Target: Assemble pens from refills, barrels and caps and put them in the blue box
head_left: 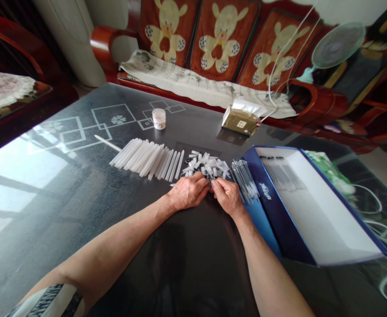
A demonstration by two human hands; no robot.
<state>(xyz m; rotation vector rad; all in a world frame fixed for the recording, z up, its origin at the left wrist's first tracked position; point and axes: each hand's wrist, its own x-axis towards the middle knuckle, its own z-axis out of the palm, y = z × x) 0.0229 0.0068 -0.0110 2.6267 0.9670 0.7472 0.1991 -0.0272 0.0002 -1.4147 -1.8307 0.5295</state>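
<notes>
My left hand (pixel 189 191) is closed, with a thin white-tipped piece showing past its left side, probably a pen barrel. My right hand (pixel 226 193) pinches something small and dark close to the left fingertips; the fingers hide most of it. Just beyond both hands lies a pile of small white and black caps (pixel 206 164). A row of white pen barrels (pixel 147 158) spreads to the left of the pile. Thin clear refills (pixel 245 178) lie to the right, beside the blue box.
An open blue box (pixel 315 207) with a white inside holds a row of pens (pixel 284 172). A small white jar (pixel 159 119) and a tissue box (pixel 241 119) stand farther back on the dark table (pixel 121 211). White cables lie at the right.
</notes>
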